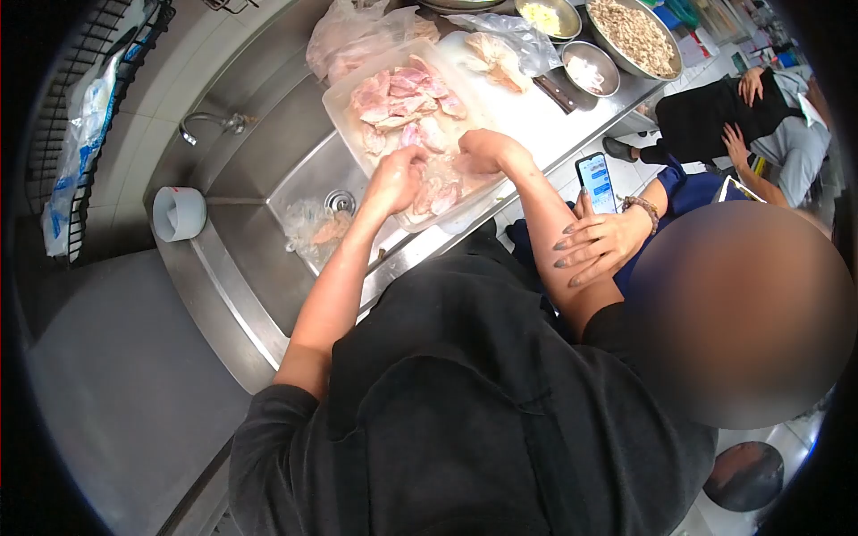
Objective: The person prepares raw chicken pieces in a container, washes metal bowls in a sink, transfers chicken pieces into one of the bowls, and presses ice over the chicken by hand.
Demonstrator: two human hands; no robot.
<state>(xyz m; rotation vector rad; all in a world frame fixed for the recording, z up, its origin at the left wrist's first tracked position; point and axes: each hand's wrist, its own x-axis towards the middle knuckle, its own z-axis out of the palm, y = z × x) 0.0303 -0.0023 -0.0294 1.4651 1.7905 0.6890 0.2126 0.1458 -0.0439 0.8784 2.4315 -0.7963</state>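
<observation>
A translucent plastic tub [335, 100] rests over the sink's edge, with raw chicken pieces [393, 96] heaped at its far end. Both of my hands are inside its near half. My left hand [396, 180] is closed, its fingers pinching a pale piece of raw chicken [440, 171]. From the other side my right hand [490, 150] curls its fingers onto the same pale meat; its fingertips are partly hidden. More chicken lies just under and in front of my hands.
A steel sink [295, 192] holds a plastic bag [308, 234] near the drain. A knife [556, 94] lies on the white board [527, 116], near bowls of minced food [633, 37]. At my right, a person's hand [599, 243] touches my forearm, beside a phone [597, 183].
</observation>
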